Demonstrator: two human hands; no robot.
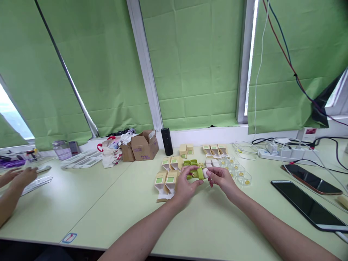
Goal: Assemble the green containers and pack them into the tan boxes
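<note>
Between finger and thumb, my left hand [187, 186] grips a small green plastic piece [200, 173]. My right hand [221, 179] pinches a small white block [205, 172], which meets the green piece; whether the two are joined I cannot tell. Just behind my hands lie several more green pieces [193, 162] and white blocks [215, 162]. Open cream boxes with green windows [171, 179] stand beside my left hand. To the right of my right hand are clear plastic cups [244, 178] with yellow bits inside.
A black cylinder [166, 141] and a cardboard box [145, 145] stand near the wall. On the right lie a tablet [310, 203], a phone [312, 178] and a power strip [285, 155] with cables. Another person's hands [23, 177] work at the far left beside white trays [81, 159].
</note>
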